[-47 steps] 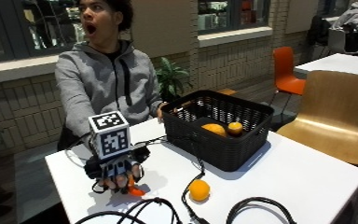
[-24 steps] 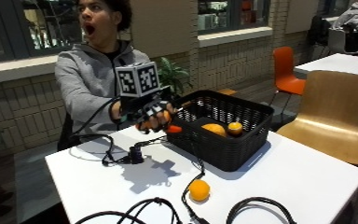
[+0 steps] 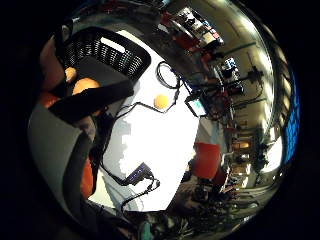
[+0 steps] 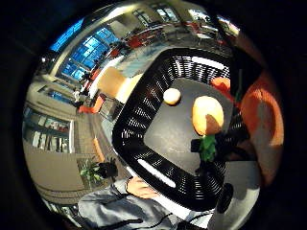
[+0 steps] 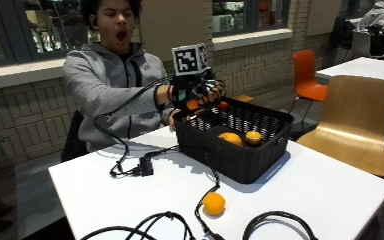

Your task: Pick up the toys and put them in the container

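A: Where is the hand [image 5: 195, 95] now?

B: Upper middle of the outside view, raised over the near-left rim of the basket [image 5: 272, 150]. Its fingers curl round an orange toy [image 5: 192, 104], so it is clamped on that.

A: Which step is that, would you say?

B: The carry looks nearly done; I judge the drop is next. The thumb-side palm view looks straight down into the basket, so the hand is already above the opening.

A: What is inside?

B: A large orange toy [image 5: 230, 138] and a small round one [image 5: 252, 137], lying together towards the right of the floor. The dark floor left of them is bare, so there is room to let go there.

A: Anything to mind?

B: The rim stands just under the hand. Released too near it, the toy could strike the edge and fall on the table [image 5: 325, 190]. Moving a little further in, then parting the fingers, seems wise.

A: And what is left?

B: One orange ball [image 5: 213, 203] on the table, lower middle, just beside a black cable [image 5: 205, 195].
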Motion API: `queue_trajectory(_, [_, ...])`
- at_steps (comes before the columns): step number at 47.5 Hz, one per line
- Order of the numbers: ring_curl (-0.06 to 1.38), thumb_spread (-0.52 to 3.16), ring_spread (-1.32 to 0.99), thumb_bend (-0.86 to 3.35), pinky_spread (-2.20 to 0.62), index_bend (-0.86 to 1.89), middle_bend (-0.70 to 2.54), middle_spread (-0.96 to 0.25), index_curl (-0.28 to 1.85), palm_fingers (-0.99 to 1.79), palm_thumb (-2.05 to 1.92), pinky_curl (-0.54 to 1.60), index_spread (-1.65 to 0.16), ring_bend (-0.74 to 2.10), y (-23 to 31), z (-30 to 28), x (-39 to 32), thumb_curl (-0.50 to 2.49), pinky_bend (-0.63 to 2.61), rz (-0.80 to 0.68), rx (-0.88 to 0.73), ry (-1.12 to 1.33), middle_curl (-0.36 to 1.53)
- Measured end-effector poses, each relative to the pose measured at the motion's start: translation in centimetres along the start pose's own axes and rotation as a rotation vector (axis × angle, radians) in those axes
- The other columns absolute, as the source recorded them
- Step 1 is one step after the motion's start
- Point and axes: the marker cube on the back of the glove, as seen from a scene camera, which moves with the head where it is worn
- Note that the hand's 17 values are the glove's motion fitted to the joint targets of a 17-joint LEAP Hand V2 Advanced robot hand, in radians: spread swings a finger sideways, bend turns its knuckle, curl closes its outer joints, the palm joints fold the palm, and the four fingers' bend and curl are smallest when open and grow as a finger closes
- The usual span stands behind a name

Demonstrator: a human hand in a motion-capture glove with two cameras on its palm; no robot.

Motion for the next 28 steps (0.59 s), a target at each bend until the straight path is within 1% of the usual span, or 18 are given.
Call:
queue_trajectory(9, [0.77,1.24,-0.41,0.35,-0.37,0.44,0.91,-0.32,0.96,0.54,0.68,0.64,-0.44,1.36,-1.3,1.1,-1.3,1.08,1.30,-0.018,-0.028,-0.040,0.70])
queue_trajectory(12, [0.77,1.24,-0.40,0.35,-0.37,0.44,0.92,-0.32,0.99,0.53,0.67,0.64,-0.44,1.37,-1.3,1.6,-1.8,1.10,1.30,-0.044,-0.077,-0.089,0.72])
queue_trajectory(14, [0.77,1.24,-0.40,0.35,-0.37,0.42,0.90,-0.31,1.01,0.47,0.66,0.65,-0.44,1.36,-1.1,1.9,-2.1,1.11,1.31,-0.080,-0.146,-0.129,0.72])
queue_trajectory(16, [0.76,1.24,-0.38,0.32,-0.36,0.38,0.82,-0.28,1.01,0.28,0.62,0.66,-0.43,1.31,-0.8,2.2,-2.4,1.10,1.33,-0.119,-0.213,-0.159,0.71])
queue_trajectory(17, [0.75,1.29,-0.35,0.31,-0.34,0.28,0.75,-0.24,0.98,0.08,0.56,0.66,-0.42,1.26,-0.7,2.3,-2.5,1.07,1.34,-0.134,-0.231,-0.162,0.68])
queue_trajectory(18, [0.76,1.31,-0.33,0.29,-0.32,0.29,0.71,-0.22,0.99,0.02,0.51,0.68,-0.41,1.25,-0.6,2.4,-2.6,1.05,1.35,-0.144,-0.239,-0.157,0.68])
queue_trajectory(19, [0.73,1.35,-0.30,0.24,-0.28,0.29,0.61,-0.18,0.96,-0.18,0.40,0.67,-0.40,1.11,-0.5,2.5,-2.6,1.00,1.37,-0.149,-0.238,-0.147,0.65])
queue_trajectory(20, [0.69,1.35,-0.25,0.15,-0.22,0.16,0.57,-0.14,0.90,-0.45,0.28,0.67,-0.40,0.96,-0.4,2.5,-2.5,0.92,1.39,-0.150,-0.231,-0.136,0.63])
queue_trajectory(21, [0.67,1.33,-0.23,0.09,-0.19,0.10,0.54,-0.11,0.86,-0.52,0.19,0.64,-0.39,0.87,-0.4,2.5,-2.3,0.88,1.36,-0.149,-0.222,-0.124,0.61])
queue_trajectory(24, [0.59,1.33,-0.18,0.01,-0.12,0.05,0.48,-0.06,0.76,-0.48,0.07,0.60,-0.38,0.67,-0.2,2.2,-1.5,0.80,1.30,-0.136,-0.200,-0.121,0.57])
queue_trajectory(28, [0.51,1.32,-0.12,-0.04,-0.05,0.03,0.40,-0.01,0.65,-0.42,-0.01,0.55,-0.35,0.52,0.1,1.8,-0.1,0.71,1.20,-0.119,-0.179,-0.174,0.53])
